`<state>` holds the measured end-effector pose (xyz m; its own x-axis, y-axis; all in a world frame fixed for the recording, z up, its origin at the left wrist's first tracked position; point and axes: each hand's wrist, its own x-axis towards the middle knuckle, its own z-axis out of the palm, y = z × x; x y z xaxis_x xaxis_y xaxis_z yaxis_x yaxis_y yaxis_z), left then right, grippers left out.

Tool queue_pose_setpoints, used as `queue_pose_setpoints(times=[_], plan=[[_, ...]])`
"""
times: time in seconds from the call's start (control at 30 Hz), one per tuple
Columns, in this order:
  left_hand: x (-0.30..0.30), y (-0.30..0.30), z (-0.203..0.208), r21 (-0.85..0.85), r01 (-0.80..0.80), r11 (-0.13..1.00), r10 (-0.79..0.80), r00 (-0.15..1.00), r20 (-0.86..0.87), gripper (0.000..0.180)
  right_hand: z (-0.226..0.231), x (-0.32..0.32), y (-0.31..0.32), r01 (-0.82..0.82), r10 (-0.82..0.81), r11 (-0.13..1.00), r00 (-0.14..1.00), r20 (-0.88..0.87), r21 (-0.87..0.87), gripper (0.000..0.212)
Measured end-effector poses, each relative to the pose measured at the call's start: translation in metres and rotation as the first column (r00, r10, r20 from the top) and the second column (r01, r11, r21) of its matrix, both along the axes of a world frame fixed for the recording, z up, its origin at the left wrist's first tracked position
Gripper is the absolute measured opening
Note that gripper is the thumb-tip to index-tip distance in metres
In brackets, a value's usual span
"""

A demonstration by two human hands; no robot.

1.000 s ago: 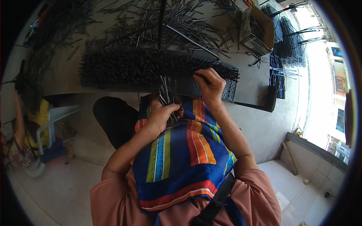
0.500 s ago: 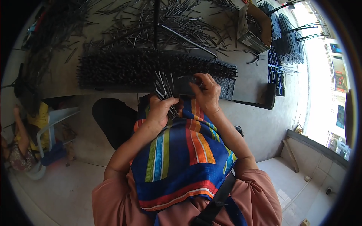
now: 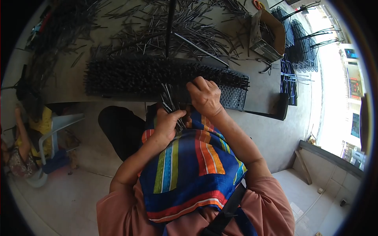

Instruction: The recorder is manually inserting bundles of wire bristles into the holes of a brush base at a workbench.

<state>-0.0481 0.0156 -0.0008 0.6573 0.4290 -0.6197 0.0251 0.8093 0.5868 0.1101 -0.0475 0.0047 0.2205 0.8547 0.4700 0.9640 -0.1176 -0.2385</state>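
My left hand point(image 3: 167, 126) is closed round a bundle of thin dark rods point(image 3: 168, 98), whose upper ends fan out above the thumb. To its right, my right hand point(image 3: 205, 96) is bent over the front of a long black perforated tray point(image 3: 234, 96), with fingers pinched together. Whatever is between those fingertips is hidden behind the hand. Short dark rods point(image 3: 130, 76) stand upright and densely packed over most of the tray. Open holes show at its right end.
Loose rods point(image 3: 189, 35) lie heaped on the table point(image 3: 63, 84) behind the tray. A cardboard box point(image 3: 268, 35) stands at the back right, beside black wire racks point(image 3: 301, 37). A thin upright pole point(image 3: 170, 31) rises behind the tray. Another person's arm point(image 3: 23, 129) shows at far left near a chair point(image 3: 59, 122).
My right hand has moved slightly left and turned knuckles-up over the tray; the thin piece seen at its fingertips is now hidden. My left hand still holds the bundle.
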Motion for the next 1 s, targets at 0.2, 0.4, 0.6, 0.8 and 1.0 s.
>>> queue_pose_setpoints(times=[0.2, 0.4, 0.6, 0.8, 1.0], plan=[[-0.002, 0.000, 0.002, -0.006, 0.006, 1.000, -0.006, 1.000, 0.012, 0.020, 0.000, 0.002, -0.001, -0.069, 0.070, 0.995, 0.997, -0.013, 0.075, 0.016], [0.001, 0.000, 0.007, 0.002, 0.003, 1.000, -0.003, 1.000, -0.022, 0.019, 0.000, 0.008, -0.016, 0.214, -0.092, 0.951, 0.885, -0.456, 0.223, 0.016], [0.012, -0.001, 0.011, 0.031, 0.002, 1.000, -0.001, 1.000, -0.030, 0.016, 0.003, 0.008, -0.026, 0.299, -0.252, 0.949, 0.908, -0.336, 0.096, 0.012], [0.014, -0.003, 0.005, 0.039, 0.073, 0.997, -0.075, 0.997, 0.036, 0.021, 0.012, 0.000, -0.034, 0.209, -0.234, 0.969, 0.610, -0.757, -0.132, 0.012], [0.009, -0.006, 0.006, 0.101, 0.036, 0.994, -0.039, 0.999, 0.027, 0.022, 0.011, -0.010, -0.032, 0.034, -0.215, 0.975, -0.135, -0.967, -0.222, 0.006]])
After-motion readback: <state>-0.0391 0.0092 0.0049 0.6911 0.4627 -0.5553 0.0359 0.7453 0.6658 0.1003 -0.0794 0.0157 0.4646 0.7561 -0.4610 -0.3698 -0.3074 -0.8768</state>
